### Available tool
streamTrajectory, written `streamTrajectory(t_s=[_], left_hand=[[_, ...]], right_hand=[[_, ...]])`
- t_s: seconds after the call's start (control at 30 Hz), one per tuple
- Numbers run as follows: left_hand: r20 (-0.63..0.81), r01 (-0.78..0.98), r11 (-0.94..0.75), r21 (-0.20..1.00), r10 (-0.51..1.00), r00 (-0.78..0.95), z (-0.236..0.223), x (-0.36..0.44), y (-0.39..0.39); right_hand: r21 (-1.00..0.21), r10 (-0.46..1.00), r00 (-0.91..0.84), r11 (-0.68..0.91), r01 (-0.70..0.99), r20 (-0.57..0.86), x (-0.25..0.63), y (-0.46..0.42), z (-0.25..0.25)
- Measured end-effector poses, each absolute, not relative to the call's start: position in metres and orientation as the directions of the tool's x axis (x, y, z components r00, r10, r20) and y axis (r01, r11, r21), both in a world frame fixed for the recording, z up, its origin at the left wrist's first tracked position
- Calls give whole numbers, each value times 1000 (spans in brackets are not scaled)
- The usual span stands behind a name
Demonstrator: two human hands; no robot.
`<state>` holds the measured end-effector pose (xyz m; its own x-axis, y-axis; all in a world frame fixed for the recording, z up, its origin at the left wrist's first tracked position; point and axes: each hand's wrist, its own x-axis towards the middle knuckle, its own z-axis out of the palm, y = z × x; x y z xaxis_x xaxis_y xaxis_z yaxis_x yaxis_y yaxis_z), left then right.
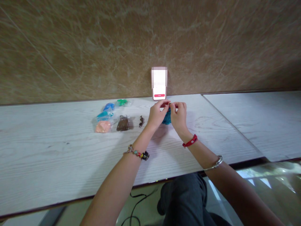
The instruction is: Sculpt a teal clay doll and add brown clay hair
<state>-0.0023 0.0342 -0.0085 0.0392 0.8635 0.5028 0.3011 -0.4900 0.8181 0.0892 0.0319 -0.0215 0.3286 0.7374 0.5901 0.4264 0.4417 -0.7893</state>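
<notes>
My left hand point(157, 113) and my right hand point(179, 116) meet fingertip to fingertip above the white-topped table. Both are closed in a pinch around a tiny dark brown piece point(169, 104), too small to make out clearly. Just beneath the fingers sits a teal lump point(166, 118) with a rough surface, like modelling clay, partly hidden by both hands. Left of my left hand lies a small cluster of dark brown bits point(141, 121). A clear bag of brown clay-like material point(123, 123) rests farther left.
Bags with orange point(102, 126), light blue point(104, 115), blue point(108, 107) and green point(122, 102) material lie at the left. A phone point(159, 84) leans upright against the brown marbled wall point(94, 47). The table's front edge runs below my forearms.
</notes>
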Motion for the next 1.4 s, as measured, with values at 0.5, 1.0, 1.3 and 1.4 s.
streamTrajectory(t_s=[0.5, 1.0, 1.3, 1.4], left_hand=[[510, 321, -491, 810, 860, 29, -8, -2, 33], [517, 291, -503, 814, 856, 33, -12, -3, 38], [506, 268, -499, 824, 861, 47, -12, -5, 37], [498, 269, -495, 826, 865, 62, -11, -6, 37]], right_hand=[[-783, 740, 323, 427, 453, 590, 89, 32, -20], [-855, 764, 389, 421, 303, 514, 93, 35, -24], [-825, 804, 256, 437, 357, 537, 109, 30, -18], [-816, 834, 183, 422, 395, 520, 115, 27, -16]])
